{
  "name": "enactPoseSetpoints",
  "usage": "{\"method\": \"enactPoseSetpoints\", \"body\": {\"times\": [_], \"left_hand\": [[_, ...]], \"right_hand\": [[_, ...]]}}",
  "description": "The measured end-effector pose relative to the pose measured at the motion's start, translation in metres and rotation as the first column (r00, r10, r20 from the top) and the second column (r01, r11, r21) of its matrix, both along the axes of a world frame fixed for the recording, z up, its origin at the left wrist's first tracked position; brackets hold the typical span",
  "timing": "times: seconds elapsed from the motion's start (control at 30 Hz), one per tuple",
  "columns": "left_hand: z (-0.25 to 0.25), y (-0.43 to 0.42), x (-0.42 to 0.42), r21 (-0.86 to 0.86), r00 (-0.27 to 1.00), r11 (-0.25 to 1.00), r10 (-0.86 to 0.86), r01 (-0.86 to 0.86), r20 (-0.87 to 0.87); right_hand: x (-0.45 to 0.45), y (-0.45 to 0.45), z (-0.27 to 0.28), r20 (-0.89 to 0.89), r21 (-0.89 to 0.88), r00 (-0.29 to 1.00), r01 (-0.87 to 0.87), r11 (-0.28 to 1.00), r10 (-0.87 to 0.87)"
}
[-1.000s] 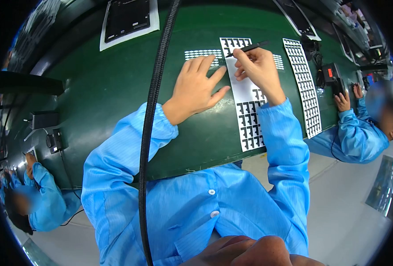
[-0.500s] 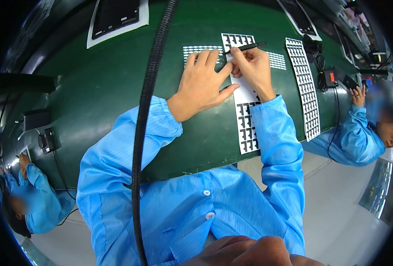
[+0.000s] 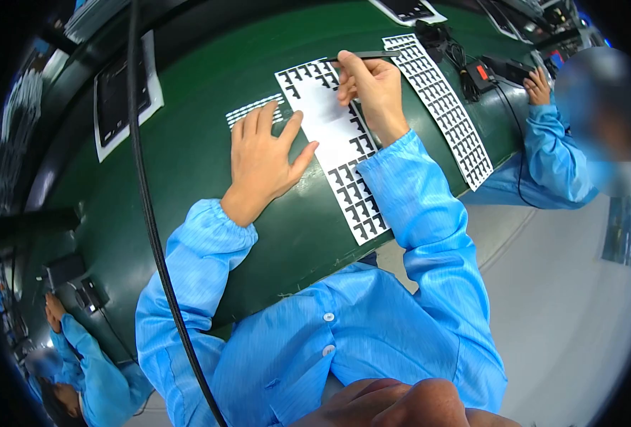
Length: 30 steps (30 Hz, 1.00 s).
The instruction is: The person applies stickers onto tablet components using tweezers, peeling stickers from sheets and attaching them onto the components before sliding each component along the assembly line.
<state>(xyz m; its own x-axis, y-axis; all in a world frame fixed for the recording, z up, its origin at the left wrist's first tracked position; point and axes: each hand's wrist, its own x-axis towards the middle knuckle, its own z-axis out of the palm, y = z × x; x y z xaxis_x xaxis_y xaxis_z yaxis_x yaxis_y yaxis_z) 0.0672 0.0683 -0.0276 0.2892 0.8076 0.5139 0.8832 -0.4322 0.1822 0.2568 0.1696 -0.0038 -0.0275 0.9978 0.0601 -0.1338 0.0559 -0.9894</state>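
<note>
My left hand lies flat with its fingers spread, the fingertips by a small sheet of tiny white labels. To its right is a white sheet of black die-cut stickers, with a bare white stretch in its middle. Over that sheet's right side, my right hand is closed around slim black tweezers. Their tips point left, near the sheet's top edge. Part of the sheet is hidden under my right hand and sleeve. Whether the tweezers' tips hold anything is too small to tell.
A second, fuller sticker sheet lies to the right. Beyond it are a coiled cable and a black box with a red label. A dark panel rests at upper left. A black cable crosses my view. Co-workers sit on both sides.
My view has turned. My hands have moved apart; the right one with the tweezers has left the label area beside my left fingers and is now over the sticker sheet's upper right.
</note>
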Motion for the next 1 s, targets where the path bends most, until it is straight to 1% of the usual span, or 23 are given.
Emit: {"method": "enactPoseSetpoints", "body": {"times": [0.07,0.13,0.17,0.2,0.3,0.37,0.4,0.47,0.57,0.63,0.73,0.77,0.8,0.83,0.9,0.93,1.0], "left_hand": [[0.005,0.001,0.002,0.043,0.999,0.999,-0.013,0.015,-0.042],[0.013,0.002,0.007,0.077,0.996,0.996,-0.036,0.043,-0.087],[0.013,0.006,0.009,0.09,0.996,0.994,-0.063,0.069,-0.067],[0.012,0.013,0.012,0.102,0.995,0.99,-0.09,0.095,-0.048],[0.011,0.051,0.024,0.143,0.991,0.981,-0.132,0.13,0.007],[0.009,0.091,0.033,0.119,0.987,0.982,-0.155,0.149,0.042],[0.01,0.11,0.042,0.055,0.985,0.987,-0.156,0.152,0.077],[0.015,0.147,0.058,-0.074,0.979,0.985,-0.143,0.154,0.146],[0.017,0.2,0.091,-0.241,0.966,0.963,-0.062,0.124,0.25],[0.018,0.228,0.112,-0.319,0.976,0.947,0.032,0.039,0.214],[0.01,0.267,0.139,-0.441,0.964,0.894,0.179,-0.077,0.196],[0.004,0.282,0.149,-0.479,0.954,0.871,0.227,-0.11,0.194],[0.002,0.291,0.161,-0.513,0.917,0.847,0.304,-0.137,0.257],[-0.002,0.299,0.168,-0.527,0.912,0.837,0.32,-0.146,0.256],[0.011,0.298,0.179,-0.564,0.899,0.81,0.355,-0.16,0.256],[0.005,0.306,0.185,-0.609,0.878,0.774,0.402,-0.173,0.262],[-0.007,0.318,0.193,-0.609,0.866,0.769,0.426,-0.192,0.264]], "right_hand": [[0.011,0.002,-0.003,-0.003,0.025,0.994,0.113,0.993,-0.113],[0.019,0.008,-0.012,0.008,0.004,0.982,0.187,0.982,-0.187],[0.021,0.011,-0.016,0.01,-0.009,0.974,0.227,0.974,-0.227],[0.022,0.012,-0.016,-0.044,-0.04,0.968,0.247,0.968,-0.249],[0.024,0.017,-0.017,-0.064,-0.023,0.928,0.367,0.93,-0.367],[0.026,0.017,-0.017,-0.148,0.025,0.887,0.445,0.895,-0.437],[0.028,0.017,-0.017,-0.187,0.049,0.866,0.48,0.876,-0.464],[0.03,0.017,-0.01,-0.24,0.021,0.826,0.529,0.848,-0.51],[0.033,0.019,-0.005,-0.304,0.018,0.789,0.565,0.825,-0.534],[0.034,0.02,-0.002,-0.346,0.023,0.779,0.564,0.825,-0.523],[0.035,0.023,-0.003,-0.337,0.017,0.761,0.593,0.805,-0.554],[0.035,0.025,-0.003,-0.335,0.015,0.757,0.599,0.8,-0.561],[0.035,0.025,-0.003,-0.336,0.022,0.758,0.6,0.8,-0.559],[0.034,0.027,-0.003,-0.345,0.014,0.755,0.598,0.801,-0.558],[0.033,0.029,-0.003,-0.355,-0.005,0.751,0.594,0.804,-0.557],[0.033,0.028,-0.002,-0.343,-0.004,0.76,0.586,0.81,-0.552],[0.033,0.031,-0.003,-0.341,0.03,0.764,0.591,0.806,-0.547]]}}
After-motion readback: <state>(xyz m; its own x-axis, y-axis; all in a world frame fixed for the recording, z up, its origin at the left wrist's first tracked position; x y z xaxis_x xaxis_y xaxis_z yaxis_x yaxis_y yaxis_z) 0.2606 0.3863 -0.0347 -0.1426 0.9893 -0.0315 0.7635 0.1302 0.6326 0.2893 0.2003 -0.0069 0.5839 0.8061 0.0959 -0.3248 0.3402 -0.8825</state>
